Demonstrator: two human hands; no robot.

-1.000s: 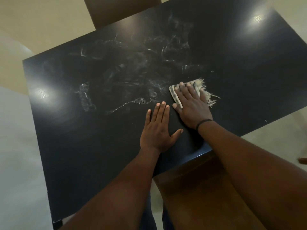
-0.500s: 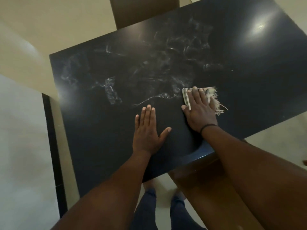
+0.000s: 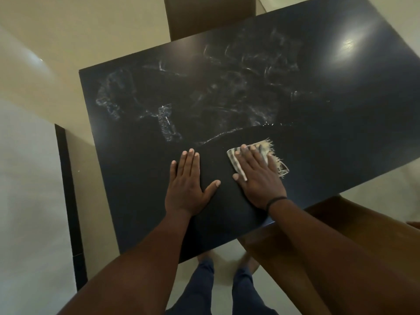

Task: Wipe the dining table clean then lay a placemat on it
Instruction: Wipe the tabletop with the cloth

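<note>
Centrally, a dark dining table [image 3: 318,114] fills the head view, seen from above at a slant. Right hand [image 3: 256,176]: laid flat, fingers straight and together, pressing a folded striped cloth [image 3: 263,153] against the tabletop near the front edge; the cloth's frayed fringe shows past the little-finger side of the hand, and its pale striped corner shows beside the index finger. A dark band [image 3: 276,200] circles the right wrist. Left hand [image 3: 187,183]: also flat on the bare tabletop just beside the right one, palm down, four fingers together and the thumb spread toward the right hand; it holds nothing. The two hands are near but apart.

Whitish smears [image 3: 227,94] cover the far and left parts of the tabletop, ending at a curved line just beyond both hands; the surface on the near side of that line, around the hands, looks darker and free of streaks, though glare makes this hard to judge at the right. A bright reflection [image 3: 347,45] sits at the far right. Brown chairs stand at the far edge [image 3: 209,14] and the near right [image 3: 341,214] of the table. Below the front edge, dark blue trouser legs [image 3: 227,292] and pale floor [image 3: 68,30] are visible.
</note>
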